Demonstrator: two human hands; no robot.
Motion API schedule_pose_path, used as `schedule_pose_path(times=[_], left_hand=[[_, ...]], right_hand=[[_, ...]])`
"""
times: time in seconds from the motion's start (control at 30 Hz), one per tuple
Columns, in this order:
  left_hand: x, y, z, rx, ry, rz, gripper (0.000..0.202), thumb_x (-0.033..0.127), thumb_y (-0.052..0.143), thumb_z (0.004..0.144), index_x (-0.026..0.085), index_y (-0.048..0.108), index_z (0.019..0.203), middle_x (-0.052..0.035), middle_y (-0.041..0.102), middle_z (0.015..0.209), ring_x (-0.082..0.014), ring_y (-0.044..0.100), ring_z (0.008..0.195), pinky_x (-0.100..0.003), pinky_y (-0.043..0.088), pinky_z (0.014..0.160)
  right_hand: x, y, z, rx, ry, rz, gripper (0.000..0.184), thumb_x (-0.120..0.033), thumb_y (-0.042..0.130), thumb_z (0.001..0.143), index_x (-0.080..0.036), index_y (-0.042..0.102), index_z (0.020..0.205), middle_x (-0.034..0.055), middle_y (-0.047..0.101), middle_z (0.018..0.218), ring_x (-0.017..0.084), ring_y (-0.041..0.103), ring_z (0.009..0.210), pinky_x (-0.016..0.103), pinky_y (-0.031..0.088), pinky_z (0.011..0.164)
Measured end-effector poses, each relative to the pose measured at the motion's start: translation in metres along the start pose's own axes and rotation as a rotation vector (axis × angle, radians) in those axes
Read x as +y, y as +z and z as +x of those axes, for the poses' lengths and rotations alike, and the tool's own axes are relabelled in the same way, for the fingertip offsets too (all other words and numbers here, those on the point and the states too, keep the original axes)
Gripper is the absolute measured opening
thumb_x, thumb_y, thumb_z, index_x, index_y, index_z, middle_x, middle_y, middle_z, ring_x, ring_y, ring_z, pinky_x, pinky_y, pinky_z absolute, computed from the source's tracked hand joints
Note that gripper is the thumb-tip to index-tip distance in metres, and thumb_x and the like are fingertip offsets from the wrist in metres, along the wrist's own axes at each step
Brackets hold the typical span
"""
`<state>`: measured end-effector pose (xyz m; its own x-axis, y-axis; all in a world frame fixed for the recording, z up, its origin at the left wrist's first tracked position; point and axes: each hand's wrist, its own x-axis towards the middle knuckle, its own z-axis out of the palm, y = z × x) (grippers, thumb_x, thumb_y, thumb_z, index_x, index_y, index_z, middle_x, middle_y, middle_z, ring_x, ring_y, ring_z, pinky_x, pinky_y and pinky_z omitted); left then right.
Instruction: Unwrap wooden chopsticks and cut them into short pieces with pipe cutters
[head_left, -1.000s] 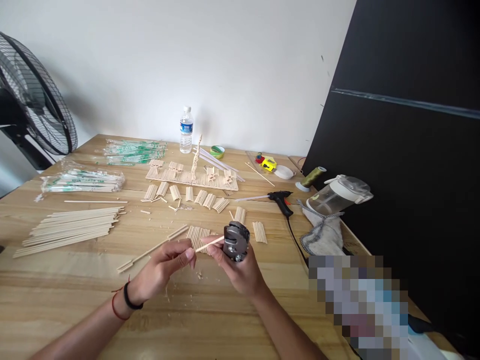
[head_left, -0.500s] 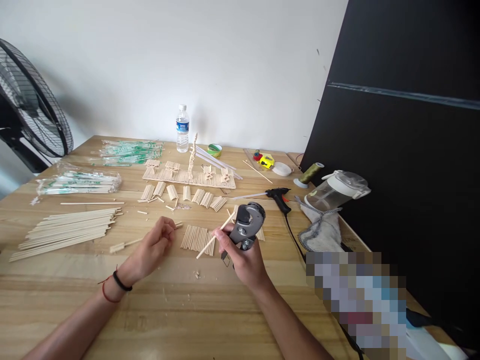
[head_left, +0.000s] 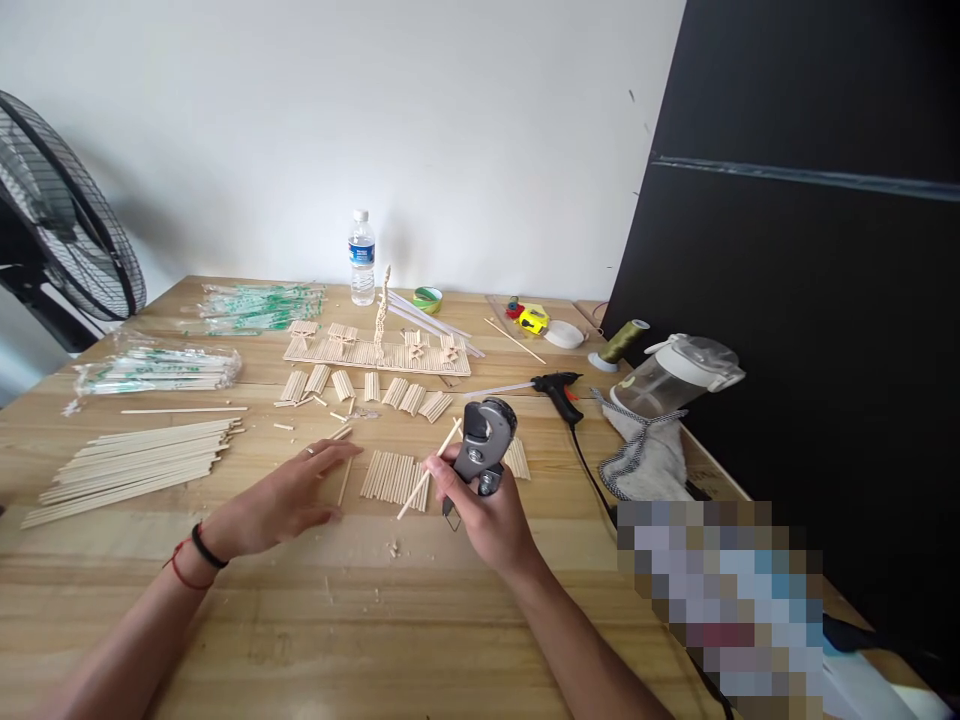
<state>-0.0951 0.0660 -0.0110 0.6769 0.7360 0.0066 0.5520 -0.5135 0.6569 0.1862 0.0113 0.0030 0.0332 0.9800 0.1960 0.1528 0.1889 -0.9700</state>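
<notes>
My right hand (head_left: 496,522) is wrapped round a grey hand-held pipe cutter (head_left: 475,455). A thin wooden stick (head_left: 411,497) is pinched slantwise under its thumb. My left hand (head_left: 277,500) is open, fingers spread, low over the table. Just past its fingertips lies a short stick (head_left: 345,482), and another piece shows behind the fingers. Between the hands, cut sticks (head_left: 386,477) lie side by side in a row. Further sticks (head_left: 517,458) show partly behind the cutter. Small wood scraps (head_left: 394,549) dot the table in front.
A stick-built model (head_left: 360,352) stands behind several small stick panels (head_left: 343,385). Long sticks (head_left: 142,460) and wrapped bundles (head_left: 161,365) lie left. A glue gun (head_left: 559,393), thread spool (head_left: 624,343), clear jar (head_left: 667,375) and cloth (head_left: 649,455) are right; a water bottle (head_left: 361,262) is behind.
My left hand has gone from closed to spread and shifted slightly left and down. A short stick now lies beside its fingertips. My right hand keeps its hold and has moved slightly left.
</notes>
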Motion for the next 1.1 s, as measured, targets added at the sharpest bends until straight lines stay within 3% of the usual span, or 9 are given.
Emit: schedule_pose_path(times=[0.1, 0.2, 0.4, 0.57, 0.7, 0.9, 1.1], left_hand=[[-0.004, -0.003, -0.001, -0.034, -0.04, 0.01, 0.065, 0.02, 0.067, 0.09, 0.033, 0.047, 0.15, -0.0083, 0.051, 0.156, -0.0306, 0.053, 0.138, -0.048, 0.051, 0.109], [-0.006, -0.002, 0.0, -0.03, -0.081, -0.007, 0.059, 0.02, 0.063, 0.091, 0.032, 0.051, 0.147, -0.009, 0.058, 0.149, -0.0271, 0.065, 0.119, -0.041, 0.059, 0.094], [0.0, 0.001, 0.004, 0.036, -0.048, -0.05, 0.062, 0.025, 0.071, 0.086, 0.031, 0.052, 0.144, -0.01, 0.054, 0.149, -0.0257, 0.065, 0.116, -0.037, 0.06, 0.089], [0.006, 0.002, 0.008, 0.075, -0.052, -0.002, 0.046, 0.021, 0.068, 0.085, 0.026, 0.06, 0.13, -0.0078, 0.063, 0.131, -0.0214, 0.068, 0.097, -0.032, 0.06, 0.08], [0.005, 0.009, 0.011, 0.113, -0.018, 0.018, 0.042, 0.02, 0.062, 0.089, 0.026, 0.059, 0.131, -0.0088, 0.061, 0.136, -0.0207, 0.068, 0.098, -0.032, 0.059, 0.082], [-0.004, 0.024, 0.017, 0.186, 0.023, 0.007, 0.049, 0.022, 0.06, 0.093, 0.025, 0.052, 0.141, -0.0116, 0.06, 0.143, -0.0278, 0.062, 0.125, -0.041, 0.053, 0.104], [-0.004, 0.027, 0.016, 0.166, 0.01, -0.041, 0.053, 0.021, 0.061, 0.093, 0.025, 0.05, 0.145, -0.0108, 0.061, 0.141, -0.0214, 0.069, 0.101, -0.035, 0.057, 0.09]], right_hand=[[0.001, 0.0, 0.001, 0.005, 0.012, -0.018, 0.034, -0.047, 0.062, 0.094, -0.021, 0.06, 0.071, -0.0009, 0.057, 0.062, 0.016, 0.052, 0.06, 0.027, 0.04, 0.056], [0.001, -0.001, 0.001, 0.003, 0.021, -0.022, 0.035, -0.046, 0.062, 0.095, -0.022, 0.058, 0.07, -0.0015, 0.055, 0.061, 0.016, 0.05, 0.059, 0.027, 0.04, 0.056], [0.0, 0.0, 0.002, -0.014, 0.014, -0.044, 0.036, -0.045, 0.061, 0.096, -0.021, 0.059, 0.068, -0.001, 0.055, 0.062, 0.014, 0.046, 0.058, 0.027, 0.039, 0.056], [0.002, -0.001, 0.002, -0.015, 0.02, -0.041, 0.038, -0.045, 0.061, 0.096, -0.021, 0.059, 0.068, -0.0009, 0.055, 0.061, 0.015, 0.046, 0.058, 0.026, 0.038, 0.056], [0.003, 0.0, 0.002, -0.017, 0.031, -0.049, 0.039, -0.046, 0.061, 0.096, -0.021, 0.058, 0.067, -0.0017, 0.054, 0.06, 0.014, 0.045, 0.056, 0.026, 0.038, 0.055], [0.003, 0.0, 0.001, -0.023, 0.039, -0.06, 0.037, -0.047, 0.061, 0.096, -0.02, 0.06, 0.071, -0.0017, 0.056, 0.06, 0.015, 0.048, 0.057, 0.026, 0.04, 0.057], [0.005, 0.001, 0.001, -0.026, 0.047, -0.075, 0.037, -0.049, 0.061, 0.096, -0.02, 0.062, 0.073, -0.0008, 0.057, 0.061, 0.015, 0.048, 0.057, 0.027, 0.04, 0.057]])
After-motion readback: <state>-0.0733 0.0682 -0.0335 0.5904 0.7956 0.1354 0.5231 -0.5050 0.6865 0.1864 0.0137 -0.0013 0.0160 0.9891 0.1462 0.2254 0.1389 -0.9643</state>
